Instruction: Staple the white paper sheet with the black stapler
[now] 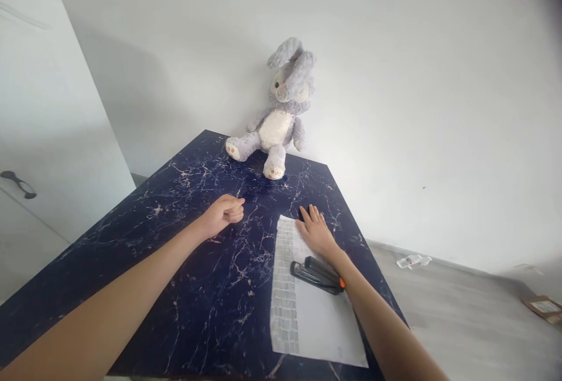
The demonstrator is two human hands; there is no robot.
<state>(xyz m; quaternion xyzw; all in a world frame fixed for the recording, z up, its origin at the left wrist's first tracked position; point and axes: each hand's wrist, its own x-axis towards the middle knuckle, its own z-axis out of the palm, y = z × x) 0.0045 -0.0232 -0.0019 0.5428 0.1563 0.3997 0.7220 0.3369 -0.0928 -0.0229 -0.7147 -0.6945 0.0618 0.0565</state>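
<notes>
My left hand (223, 215) rests on the dark blue marbled table (175, 240), fingers curled into a loose fist with nothing visible in it. My right hand (315, 230) lies flat, fingers stretched out, on the far end of a white sheet of paper (307, 311) with a grey patterned strip along its left edge. A black stapler (317, 275) with an orange end lies on the paper just beside my right wrist. A small dark object peeks out at my right fingertips; I cannot make it out.
A grey and white plush rabbit (278, 117) sits at the table's far edge against the white wall. A white cabinet door with a dark handle (17, 184) stands to the left. On the floor to the right lie a plastic wrapper (413, 261) and a cardboard piece (544, 308).
</notes>
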